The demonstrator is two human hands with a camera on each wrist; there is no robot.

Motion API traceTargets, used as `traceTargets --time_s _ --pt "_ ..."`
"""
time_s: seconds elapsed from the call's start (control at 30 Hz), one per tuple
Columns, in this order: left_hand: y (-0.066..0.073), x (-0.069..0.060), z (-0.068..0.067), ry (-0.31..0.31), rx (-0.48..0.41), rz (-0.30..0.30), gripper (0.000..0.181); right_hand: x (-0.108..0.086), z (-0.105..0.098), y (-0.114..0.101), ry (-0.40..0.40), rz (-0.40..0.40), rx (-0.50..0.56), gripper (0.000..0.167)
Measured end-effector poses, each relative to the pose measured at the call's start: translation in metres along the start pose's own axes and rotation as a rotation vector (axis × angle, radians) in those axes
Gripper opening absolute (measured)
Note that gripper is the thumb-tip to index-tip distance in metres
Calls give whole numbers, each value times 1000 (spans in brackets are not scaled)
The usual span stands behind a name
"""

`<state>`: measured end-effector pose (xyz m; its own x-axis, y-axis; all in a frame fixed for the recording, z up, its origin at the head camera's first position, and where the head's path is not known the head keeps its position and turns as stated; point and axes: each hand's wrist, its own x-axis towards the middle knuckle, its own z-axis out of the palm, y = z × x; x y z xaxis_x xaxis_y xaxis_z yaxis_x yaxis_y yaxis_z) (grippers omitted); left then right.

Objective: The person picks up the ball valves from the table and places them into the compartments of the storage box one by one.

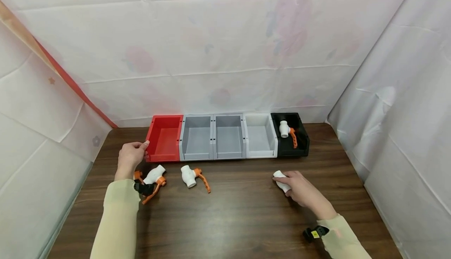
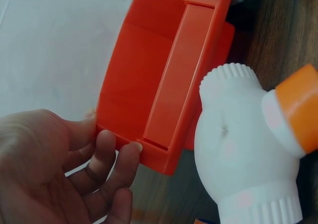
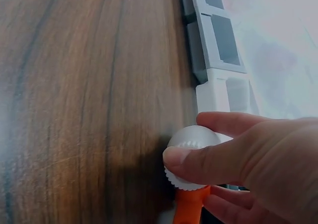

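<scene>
My left hand [image 1: 129, 158] pinches the outer side wall of the red bin [image 1: 164, 137] between thumb and fingers, as the left wrist view also shows. With my right hand [image 1: 303, 188] I grip a white ball valve [image 1: 282, 181] with an orange handle [image 3: 189, 206], low over the table; the fingers hide part of it. Beside my left wrist lies another white valve [image 1: 154, 174], close by in the left wrist view. An orange piece [image 1: 138, 175] next to it is partly hidden. A further valve [image 1: 188, 176] lies on the table, and one valve [image 1: 284, 129] sits in the black bin [image 1: 303, 149].
Two grey bins [image 1: 213, 159] and a white bin [image 1: 261, 155] stand in a row between the red and black ones. The brown wooden table [image 1: 232, 220] is bordered by white cloth [image 1: 218, 47] at the back and sides.
</scene>
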<state>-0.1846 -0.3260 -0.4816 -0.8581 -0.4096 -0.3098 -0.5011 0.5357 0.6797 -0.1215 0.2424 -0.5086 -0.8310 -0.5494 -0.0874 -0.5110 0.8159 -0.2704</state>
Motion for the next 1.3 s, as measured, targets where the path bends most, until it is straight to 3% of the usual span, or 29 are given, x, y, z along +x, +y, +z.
traceTargets --time_s 0.3,0.83,1.3 --pt "1 -1 1 -20 -3 -2 56 5 3 0 31 17 -18 58" --pt "3 -2 3 -4 -9 -5 56 4 6 -3 168 110 96 56" --pt "3 -3 1 -9 -20 -6 57 24 -14 -12 379 133 227 58"
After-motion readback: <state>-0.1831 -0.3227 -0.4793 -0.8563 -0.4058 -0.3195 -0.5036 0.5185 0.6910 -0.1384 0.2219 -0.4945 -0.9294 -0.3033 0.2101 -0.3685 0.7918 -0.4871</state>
